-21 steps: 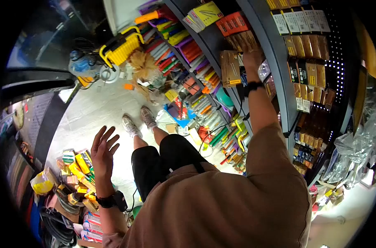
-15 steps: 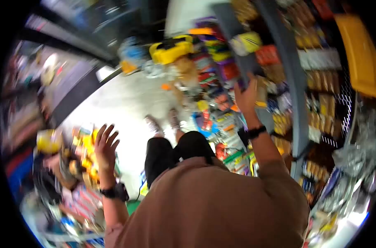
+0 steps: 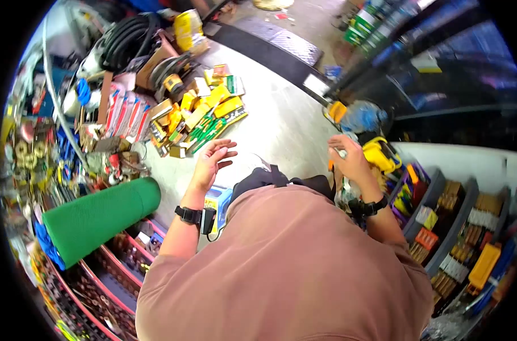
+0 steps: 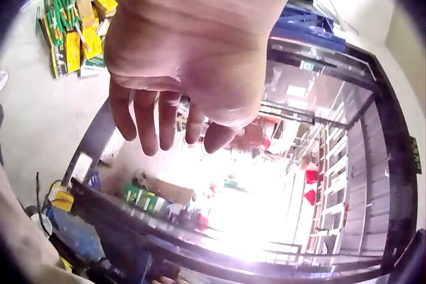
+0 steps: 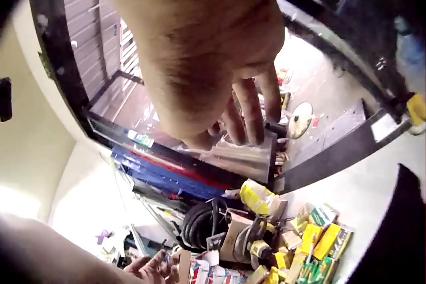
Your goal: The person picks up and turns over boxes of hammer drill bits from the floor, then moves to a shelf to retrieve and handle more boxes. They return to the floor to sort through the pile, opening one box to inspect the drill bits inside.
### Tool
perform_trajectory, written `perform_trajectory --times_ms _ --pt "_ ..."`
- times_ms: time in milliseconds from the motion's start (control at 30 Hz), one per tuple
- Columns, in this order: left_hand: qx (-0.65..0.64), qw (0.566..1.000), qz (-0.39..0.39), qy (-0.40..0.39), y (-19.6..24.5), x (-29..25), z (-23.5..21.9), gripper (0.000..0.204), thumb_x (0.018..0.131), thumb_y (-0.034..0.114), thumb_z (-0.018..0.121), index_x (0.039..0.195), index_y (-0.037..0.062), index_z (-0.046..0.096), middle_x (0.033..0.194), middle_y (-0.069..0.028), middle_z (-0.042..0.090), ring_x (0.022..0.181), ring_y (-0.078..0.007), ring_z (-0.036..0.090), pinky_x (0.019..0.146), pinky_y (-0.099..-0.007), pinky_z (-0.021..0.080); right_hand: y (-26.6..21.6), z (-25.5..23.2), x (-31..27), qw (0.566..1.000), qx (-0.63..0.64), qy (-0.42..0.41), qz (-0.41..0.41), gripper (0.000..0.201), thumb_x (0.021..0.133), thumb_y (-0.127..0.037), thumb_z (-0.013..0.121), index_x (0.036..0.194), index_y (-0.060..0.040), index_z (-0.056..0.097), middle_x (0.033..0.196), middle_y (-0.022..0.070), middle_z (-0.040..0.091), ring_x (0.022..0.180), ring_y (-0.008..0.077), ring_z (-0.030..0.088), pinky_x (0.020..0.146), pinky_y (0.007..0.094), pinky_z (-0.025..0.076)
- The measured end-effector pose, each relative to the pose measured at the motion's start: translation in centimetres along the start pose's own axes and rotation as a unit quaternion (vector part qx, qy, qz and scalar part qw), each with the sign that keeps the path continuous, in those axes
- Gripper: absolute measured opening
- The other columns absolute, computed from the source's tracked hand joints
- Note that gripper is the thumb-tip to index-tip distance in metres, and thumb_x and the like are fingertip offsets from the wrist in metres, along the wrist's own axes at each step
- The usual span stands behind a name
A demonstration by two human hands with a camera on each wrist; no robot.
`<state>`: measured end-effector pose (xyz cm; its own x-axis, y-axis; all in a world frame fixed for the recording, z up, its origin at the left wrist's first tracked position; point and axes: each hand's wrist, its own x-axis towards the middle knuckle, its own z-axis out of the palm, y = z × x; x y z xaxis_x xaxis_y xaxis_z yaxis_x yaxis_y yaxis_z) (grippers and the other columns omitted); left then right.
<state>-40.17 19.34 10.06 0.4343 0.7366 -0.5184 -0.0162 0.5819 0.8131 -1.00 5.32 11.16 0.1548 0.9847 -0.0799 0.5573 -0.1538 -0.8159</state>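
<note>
My left hand (image 3: 210,165) is raised over the pale floor with its fingers loosely bent and nothing in it. Beyond it lies a heap of yellow boxes (image 3: 230,107) with green-handled items (image 3: 204,135) at its near side. The left wrist view shows the same hand (image 4: 186,64), fingers apart and hanging. On the other side of the body, my right hand (image 3: 351,162) hovers near a yellow case (image 3: 380,154), apparently without touching it. Relaxed fingers and no held object show at the right hand (image 5: 213,64) in the right wrist view.
A green roll (image 3: 102,219) lies at the left above red-edged shelves (image 3: 113,295). Black coiled hose (image 3: 130,42) is at the upper left. Grey shelves (image 3: 446,233) with small boxes stand at the right. A blue water bottle (image 3: 363,116) is near the dark door frame.
The view has swung round toward the doorway and the heap of boxes. My right hand has come away from the small boxes on the shelf. The left hand stays raised and empty.
</note>
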Motion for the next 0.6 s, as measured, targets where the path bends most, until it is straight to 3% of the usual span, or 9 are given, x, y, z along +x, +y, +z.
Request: perform_trajectory --times_ms 133,267,367,600 --pt "-0.032 0.996 0.020 0.085 0.5 -1.7 -8.8 0.027 0.098 0.022 0.060 0.123 0.0121 0.060 0.126 -0.0078 0.067 0.108 -0.0189 0.066 0.088 -0.0352 0.051 -6.5 5.0 9.6 0.990 -0.042 -0.088 -0.104 0.029 0.089 -0.015 0.068 0.115 -0.0030 0.062 0.107 0.0130 0.070 0.099 0.0256 0.069 0.087 0.0366 0.053" --pt "-0.099 0.976 0.055 0.184 1.5 -3.5 -14.4 0.024 0.100 0.023 0.057 0.121 0.0126 0.060 0.124 -0.0067 0.067 0.106 -0.0181 0.066 0.087 -0.0336 0.051 -11.8 10.1 16.2 0.976 -0.055 -0.156 -0.142 0.030 0.090 -0.018 0.068 0.115 -0.0037 0.062 0.106 0.0135 0.069 0.099 0.0264 0.069 0.087 0.0375 0.053" --pt "-0.132 0.963 0.071 0.225 1.0 -3.9 -17.2 0.023 0.100 0.023 0.058 0.120 0.0123 0.060 0.124 -0.0071 0.067 0.105 -0.0180 0.067 0.085 -0.0325 0.051 -14.4 12.7 20.1 0.951 -0.073 -0.237 -0.186 0.030 0.090 -0.019 0.067 0.115 -0.0026 0.062 0.105 0.0155 0.069 0.096 0.0277 0.069 0.086 0.0391 0.053" --pt "-0.174 0.939 0.043 0.292 1.4 -0.6 -19.8 0.020 0.099 0.020 0.058 0.118 0.0120 0.060 0.124 -0.0057 0.068 0.103 -0.0159 0.067 0.083 -0.0306 0.051 -16.7 16.3 31.2 0.927 -0.090 -0.301 -0.206 0.031 0.090 -0.020 0.067 0.115 -0.0018 0.062 0.102 0.0176 0.070 0.093 0.0295 0.070 0.083 0.0399 0.054"
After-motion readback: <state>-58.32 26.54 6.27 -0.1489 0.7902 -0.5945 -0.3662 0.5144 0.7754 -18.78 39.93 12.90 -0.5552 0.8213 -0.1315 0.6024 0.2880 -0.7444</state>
